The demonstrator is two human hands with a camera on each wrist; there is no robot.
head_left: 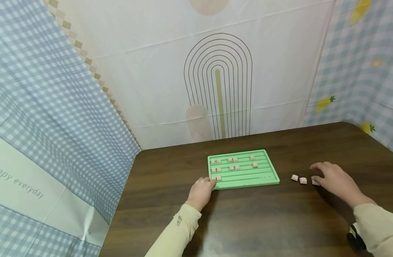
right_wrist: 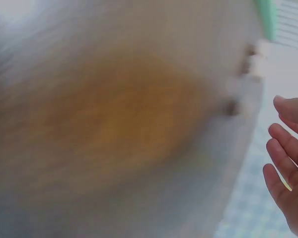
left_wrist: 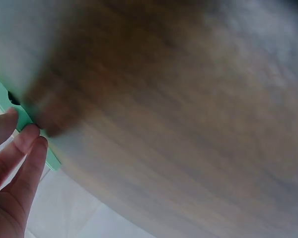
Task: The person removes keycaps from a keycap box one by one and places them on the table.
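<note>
A light-green tray [head_left: 244, 182] with raised rows lies on the table, holding several small beige keycaps [head_left: 255, 165] in its upper rows and at the left of a lower row. My left hand [head_left: 201, 192] grips its front left corner; in the left wrist view the thumb and fingertips meet at the green edge [left_wrist: 53, 160]. To the right of the tray sit three loose keycaps [head_left: 303, 180] in a short line. My right hand [head_left: 339, 182] hovers with parted, bent fingers at the rightmost keycap [head_left: 315, 182], partly covering it. In the right wrist view the fingers stand apart from the thumb.
The dark wooden table [head_left: 247, 221] runs back to a printed cloth [head_left: 161, 89]. Blue checked cloth [head_left: 71, 117] hangs along the left side and more hangs at the right. A black object [head_left: 355, 240] shows at the right cuff.
</note>
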